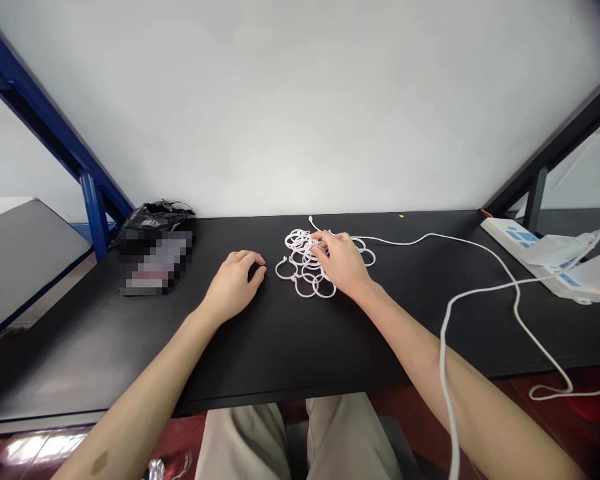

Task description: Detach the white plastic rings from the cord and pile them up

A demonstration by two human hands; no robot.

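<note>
- Behind the black table [290, 347] stands a plain white wall; the table carries everything.
- One white power strip [540, 257] lies at the far right, and one white cable [480, 250] runs from it toward the middle.
- One black plastic bag [155, 220] sits far left.
- White plastic rings [305, 267] lie in one tangled pile at the centre, too overlapped to count.
- Right hand [343, 263] rests on the pile, fingers curled and pinching some rings.
- Left hand [235, 283] lies just beside the pile, loosely curled, holding nothing, probably only resting.
</note>
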